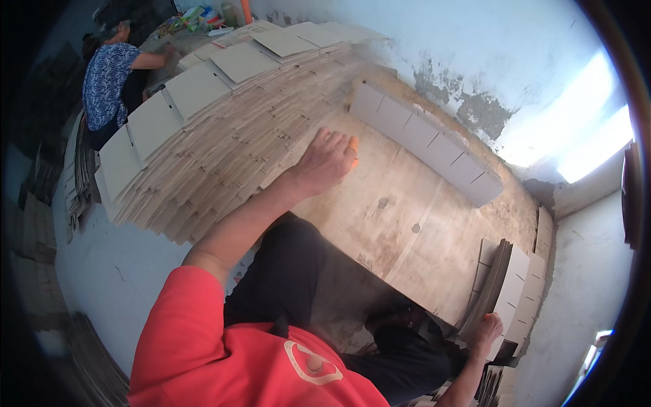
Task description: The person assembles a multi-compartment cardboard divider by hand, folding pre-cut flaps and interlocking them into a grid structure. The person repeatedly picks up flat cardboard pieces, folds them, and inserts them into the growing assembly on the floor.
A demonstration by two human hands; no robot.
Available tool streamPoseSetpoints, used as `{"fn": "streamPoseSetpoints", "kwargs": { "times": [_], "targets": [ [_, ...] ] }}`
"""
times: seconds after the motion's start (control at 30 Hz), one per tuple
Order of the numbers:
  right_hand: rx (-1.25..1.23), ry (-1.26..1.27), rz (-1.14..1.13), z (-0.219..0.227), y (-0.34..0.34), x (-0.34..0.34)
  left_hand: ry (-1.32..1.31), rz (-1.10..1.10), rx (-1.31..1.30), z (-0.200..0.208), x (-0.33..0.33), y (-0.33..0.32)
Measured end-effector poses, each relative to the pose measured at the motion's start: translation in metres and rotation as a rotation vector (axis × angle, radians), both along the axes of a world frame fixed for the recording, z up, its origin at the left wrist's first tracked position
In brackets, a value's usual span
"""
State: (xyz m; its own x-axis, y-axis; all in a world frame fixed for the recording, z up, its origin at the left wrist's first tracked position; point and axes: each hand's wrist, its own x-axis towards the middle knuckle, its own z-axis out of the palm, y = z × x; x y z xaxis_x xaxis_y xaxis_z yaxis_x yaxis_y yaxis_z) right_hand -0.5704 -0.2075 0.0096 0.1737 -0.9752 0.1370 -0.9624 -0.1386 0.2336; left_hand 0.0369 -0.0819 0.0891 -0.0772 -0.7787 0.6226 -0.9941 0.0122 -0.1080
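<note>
My left hand (324, 159) is raised over the wooden board (386, 210), its fingers curled into a loose fist. Orange covering shows at its fingertips, and nothing sticks out of the hand. Down at the right, my right hand (488, 332) closes on the near end of a slotted grey cardboard strip (510, 295). This strip leans beside a bundle of similar strips (489, 285) at the board's right edge. Another long grey strip with short slits (424, 144) lies along the board's far side, apart from both hands.
Large overlapping stacks of cardboard pieces (237, 115) rise at the left. A co-worker in a patterned blue top (108, 81) is beyond them at the far left. A peeling wall (468, 95) borders the board behind. More cardboard pieces (498, 383) stand below my right hand.
</note>
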Motion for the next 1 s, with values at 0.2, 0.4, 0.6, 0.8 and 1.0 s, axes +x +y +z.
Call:
{"fn": "streamPoseSetpoints", "kwargs": {
  "times": [0.2, 0.4, 0.6, 0.8, 1.0],
  "targets": [
    [0.100, -0.249, 0.120, 0.043, -0.016, -0.046, 0.310, -0.211, 0.059, -0.023, -0.029, -0.043],
    [-0.286, -0.425, 0.064, 0.090, -0.004, 0.044, 0.872, -0.286, 0.255, -0.037, -0.066, -0.078],
    [0.183, -1.305, 0.177, 0.085, 0.009, 0.180, 2.044, -0.570, 0.442, -0.057, -0.136, -0.099],
    [0.503, -1.621, 0.145, 0.083, 0.022, 0.235, 2.301, -0.492, 0.242, -0.063, -0.137, -0.105],
    [0.484, -1.586, 0.099, 0.070, 0.007, 0.237, 2.100, -0.563, 0.461, -0.072, -0.134, -0.153]
  ]
}}
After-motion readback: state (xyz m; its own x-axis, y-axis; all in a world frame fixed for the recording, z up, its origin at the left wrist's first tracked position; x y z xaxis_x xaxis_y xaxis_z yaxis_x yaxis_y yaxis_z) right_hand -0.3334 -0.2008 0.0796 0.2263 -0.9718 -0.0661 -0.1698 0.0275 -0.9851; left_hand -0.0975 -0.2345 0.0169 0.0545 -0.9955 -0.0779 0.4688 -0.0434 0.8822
